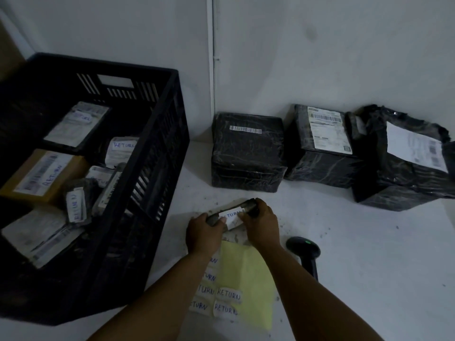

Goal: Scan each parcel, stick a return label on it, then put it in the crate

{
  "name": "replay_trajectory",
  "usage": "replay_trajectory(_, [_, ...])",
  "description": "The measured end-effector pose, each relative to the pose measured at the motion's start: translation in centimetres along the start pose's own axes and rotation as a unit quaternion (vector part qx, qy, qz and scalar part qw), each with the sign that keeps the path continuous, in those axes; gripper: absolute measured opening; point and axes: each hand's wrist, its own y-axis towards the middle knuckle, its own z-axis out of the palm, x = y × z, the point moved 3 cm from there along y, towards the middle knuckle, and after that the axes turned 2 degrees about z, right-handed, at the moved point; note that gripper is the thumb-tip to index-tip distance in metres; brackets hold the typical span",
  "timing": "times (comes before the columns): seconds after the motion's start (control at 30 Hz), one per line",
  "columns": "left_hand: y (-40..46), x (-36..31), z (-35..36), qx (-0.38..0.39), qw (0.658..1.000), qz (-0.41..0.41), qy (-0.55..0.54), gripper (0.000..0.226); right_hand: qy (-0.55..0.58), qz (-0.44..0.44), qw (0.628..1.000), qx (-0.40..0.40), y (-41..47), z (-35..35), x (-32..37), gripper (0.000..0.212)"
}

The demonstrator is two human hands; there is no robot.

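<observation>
While a handwritten RETURN label (231,217) is being pressed onto it, a small dark parcel (248,208) is held low over the white floor (344,242) between both hands. The parcel's long axis is seen to run from lower left to upper right, so that one end is gripped by the left hand (204,233) and the far end is covered by the right hand (262,221). The left fingers are curled closed around the near end, with the thumb laid on the label's edge; the right fingers are wrapped over the top and far end, the thumb pressed near the label's right side. The label is thus bracketed by the two thumbs.

The black crate (157,153) is placed to the left, just beside the left hand, already partly filled with labelled parcels, so the left hand is judged the nearer one for the drop. A yellow backing sheet (248,271) carrying spare RETURN labels is lain under the forearms, and the barcode scanner (306,251) is set down just right of the right wrist. Three black-wrapped boxes (247,151) are left against the wall beyond, apparently unprocessed.
</observation>
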Motion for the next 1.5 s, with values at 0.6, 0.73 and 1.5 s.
replay_trajectory(0.6, [-3.7, -11.7, -9.1, -0.087, 0.963, 0.221, -0.129, 0.047, 0.172, -0.119, 0.961, -0.18, -2.1, -9.5, 11.4, 0.058])
replay_trajectory(0.73, [-5.0, -13.9, -15.5, -0.134, 0.944, 0.273, -0.126, 0.034, 0.232, -0.167, 0.943, -0.17, -2.8, -10.0, 17.4, 0.061])
replay_trajectory(1.5, [9.5, -3.3, -33.6, -0.219, 0.962, 0.063, -0.152, 0.033, -0.097, -0.312, 0.943, -0.062, 0.5, 5.9, 35.9, 0.058])
